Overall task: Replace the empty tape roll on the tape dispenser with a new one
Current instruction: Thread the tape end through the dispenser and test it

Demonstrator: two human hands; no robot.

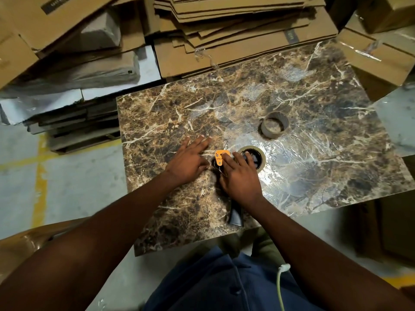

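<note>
The tape dispenser (219,158) lies on the marble table (303,153), its orange plate facing up and its black handle (236,215) pointing toward me. My right hand (240,176) presses down on the dispenser's body, fingers spread over it. Left of the orange plate, my left hand (189,161) rests flat on the table, fingers apart, touching the dispenser's edge. A tape roll (260,157) sits mounted at the dispenser's right side, partly under my right fingers. Farther back on the table stands a bare brown cardboard core (275,125), apart from both hands.
Flattened cardboard boxes (235,37) are stacked along the table's far edge and at the left. More taped boxes (377,52) stand at the right. Concrete floor with yellow lines (40,176) lies to the left. A white cable (280,283) hangs at my lap.
</note>
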